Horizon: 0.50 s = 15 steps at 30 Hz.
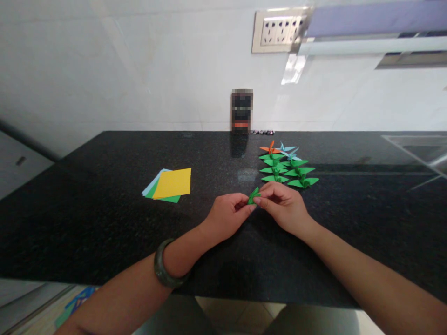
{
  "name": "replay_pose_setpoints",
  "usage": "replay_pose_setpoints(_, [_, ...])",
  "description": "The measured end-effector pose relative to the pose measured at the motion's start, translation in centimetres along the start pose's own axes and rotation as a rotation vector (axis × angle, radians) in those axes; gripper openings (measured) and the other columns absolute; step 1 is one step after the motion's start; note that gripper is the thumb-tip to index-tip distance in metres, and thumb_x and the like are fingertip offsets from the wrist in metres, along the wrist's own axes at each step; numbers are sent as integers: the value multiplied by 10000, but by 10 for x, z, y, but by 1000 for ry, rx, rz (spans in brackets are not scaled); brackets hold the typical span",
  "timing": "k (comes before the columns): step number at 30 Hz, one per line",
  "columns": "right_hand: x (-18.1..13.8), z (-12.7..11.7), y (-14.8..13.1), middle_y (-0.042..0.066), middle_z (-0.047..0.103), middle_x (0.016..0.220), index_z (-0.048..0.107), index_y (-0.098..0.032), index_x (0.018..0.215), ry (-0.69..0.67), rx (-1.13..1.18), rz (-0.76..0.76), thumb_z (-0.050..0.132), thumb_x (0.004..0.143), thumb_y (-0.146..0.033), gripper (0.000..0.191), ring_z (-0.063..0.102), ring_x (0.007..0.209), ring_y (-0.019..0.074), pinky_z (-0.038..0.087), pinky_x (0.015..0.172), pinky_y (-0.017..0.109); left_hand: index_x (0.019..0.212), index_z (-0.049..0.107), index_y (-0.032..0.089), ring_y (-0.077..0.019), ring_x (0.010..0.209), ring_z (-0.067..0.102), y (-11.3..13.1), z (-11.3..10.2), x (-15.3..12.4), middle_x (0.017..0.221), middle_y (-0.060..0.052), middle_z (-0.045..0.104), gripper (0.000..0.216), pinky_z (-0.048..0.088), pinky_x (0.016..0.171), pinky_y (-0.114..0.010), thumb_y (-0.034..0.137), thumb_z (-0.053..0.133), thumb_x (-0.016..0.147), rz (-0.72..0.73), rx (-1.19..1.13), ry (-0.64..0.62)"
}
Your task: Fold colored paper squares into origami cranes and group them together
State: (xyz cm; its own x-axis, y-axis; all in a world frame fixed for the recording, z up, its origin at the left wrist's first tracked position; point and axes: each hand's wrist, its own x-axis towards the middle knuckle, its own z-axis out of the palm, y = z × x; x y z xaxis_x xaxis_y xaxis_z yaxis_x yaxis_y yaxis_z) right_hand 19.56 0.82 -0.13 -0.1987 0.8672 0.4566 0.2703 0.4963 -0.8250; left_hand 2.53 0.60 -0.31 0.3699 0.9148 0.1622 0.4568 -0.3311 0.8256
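Observation:
Between my two hands is a small piece of folded green paper [253, 196], held just above the dark countertop [223, 260]. My left hand [230, 214] pinches its left side between thumb and fingers. From the right, my right hand [284, 204] grips the other side, fingertips closed on it. Part of the folded paper is hidden by my fingers. Just beyond my right hand stand several green paper cranes [302, 179] in two columns. Behind those sit an orange paper crane [271, 148] and light blue paper cranes [284, 149].
A fanned stack of square paper sheets lies left, a yellow sheet [172, 184] on top of green and pale blue ones. A dark upright object [241, 111], blurred, leans at the wall beside a beaded strand [263, 132]. A socket panel [279, 30] is on the wall.

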Motion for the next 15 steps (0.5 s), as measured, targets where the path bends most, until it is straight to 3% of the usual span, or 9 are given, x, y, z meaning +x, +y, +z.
replay_pose_setpoints(4, [-1,-4,-3,19,581,708,605,-193,718,1,-160,-221,612,764,-163,56,558,661,122,459,594,258,693,629,144,-104,564,515,-2,1,1,607,4,601,180,390,538,-215,307,568,740,-78,-98,-22])
replay_pose_setpoints(8, [-1,-8,-8,36,578,752,631,-192,789,-102,-311,-427,551,796,-133,99,559,685,115,463,588,230,675,612,132,-99,549,544,3,-1,4,598,2,608,161,432,557,-224,291,637,673,-244,-430,-50])
replay_pose_setpoints(12, [-2,-11,-10,44,593,765,650,-209,818,-222,-418,-470,497,830,-156,162,553,689,121,456,593,232,635,593,109,-81,493,537,7,-4,6,539,4,594,271,431,529,-215,331,734,568,-384,-702,-93])
replay_pose_setpoints(15, [-2,-13,-9,59,604,785,657,-210,839,-284,-446,-449,472,844,-174,189,551,713,135,449,614,249,655,608,101,-78,498,550,4,-6,6,551,-6,608,265,433,538,-214,321,733,576,-421,-802,-139])
